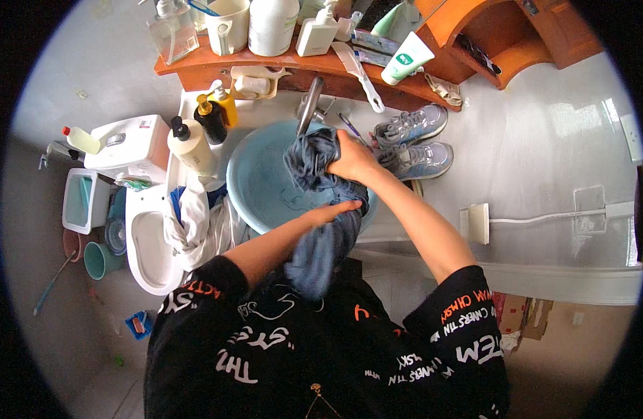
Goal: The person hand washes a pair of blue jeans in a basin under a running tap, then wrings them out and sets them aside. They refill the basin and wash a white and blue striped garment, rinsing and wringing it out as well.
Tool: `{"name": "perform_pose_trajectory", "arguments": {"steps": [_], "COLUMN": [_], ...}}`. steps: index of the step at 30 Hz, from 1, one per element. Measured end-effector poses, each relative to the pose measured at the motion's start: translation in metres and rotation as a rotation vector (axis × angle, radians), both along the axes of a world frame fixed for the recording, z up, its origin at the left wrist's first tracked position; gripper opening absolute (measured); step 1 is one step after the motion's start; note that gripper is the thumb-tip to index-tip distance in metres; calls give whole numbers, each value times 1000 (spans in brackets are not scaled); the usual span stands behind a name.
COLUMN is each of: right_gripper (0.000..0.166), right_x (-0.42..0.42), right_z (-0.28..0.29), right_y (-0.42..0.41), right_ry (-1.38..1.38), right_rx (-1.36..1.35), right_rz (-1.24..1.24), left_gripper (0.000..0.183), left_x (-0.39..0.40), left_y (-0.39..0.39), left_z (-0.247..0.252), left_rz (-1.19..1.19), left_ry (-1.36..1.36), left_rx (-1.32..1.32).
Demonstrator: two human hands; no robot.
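A wet-looking, dark blue-grey cloth [324, 256] hangs twisted over the near right side of a light blue plastic basin [258, 178]. My right hand [355, 157] grips its bunched upper part just below the metal faucet [311, 105]. Lower down, my left hand [334, 210] is closed around the cloth, with the thumb showing and the other fingers mostly hidden. The cloth's lower end hangs blurred against my black shirt. Some water appears to lie in the basin, which stands in the sink.
White and blue clothing [195, 225] lies left of the basin, beside pump bottles [190, 146]. Grey sneakers [418, 146] stand to the right. A wooden shelf [206, 65] with bottles, a cup, a white comb and a tube runs behind. A toilet [153, 251] is at the left.
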State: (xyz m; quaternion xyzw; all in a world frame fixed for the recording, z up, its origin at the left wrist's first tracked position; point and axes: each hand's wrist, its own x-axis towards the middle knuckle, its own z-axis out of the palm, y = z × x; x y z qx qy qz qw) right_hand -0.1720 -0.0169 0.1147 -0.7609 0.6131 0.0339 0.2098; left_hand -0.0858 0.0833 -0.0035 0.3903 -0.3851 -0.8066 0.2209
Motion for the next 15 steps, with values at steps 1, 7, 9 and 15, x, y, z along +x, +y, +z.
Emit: {"name": "perform_pose_trajectory", "arguments": {"steps": [1,7,9,15], "right_gripper": [85,99,98,93], "right_x": [-1,3,-16,-98], "right_z": [4,21,21,-29], "right_y": [-4,-7,-2,49], "right_ry": [-7,116,-119,-1620], "right_rx": [18,40,197,634], "right_rz": [-33,50,82,-916], "left_gripper": [89,92,82,70], "left_x": [8,26,26,41], "left_y": [4,-6,9,13], "left_z": [10,57,78,101], "left_rz": [90,264,274,333], "left_ry": [74,491,507,609], "left_rx": [9,373,360,459]}}
